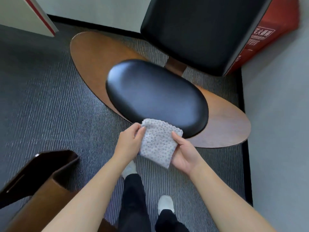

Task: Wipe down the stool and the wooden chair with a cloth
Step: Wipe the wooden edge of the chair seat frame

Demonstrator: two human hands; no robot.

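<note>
Both hands hold the folded dotted cloth [158, 142] in the air above the near edge of the stool [157, 96]; the left hand [129, 142] pinches its upper left corner, the right hand [184, 156] grips its right side. The stool's black oval cushion runs from upper left to lower right on a wooden base; the wooden chair [38, 186] at lower left is cut off by the frame.

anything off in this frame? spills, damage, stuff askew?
Nothing stands out. The cloth is folded and held between the left hand and right hand, just off the near edge of the black seat. No spill, tear or scuff shows on the seat or the wooden shell.
</note>
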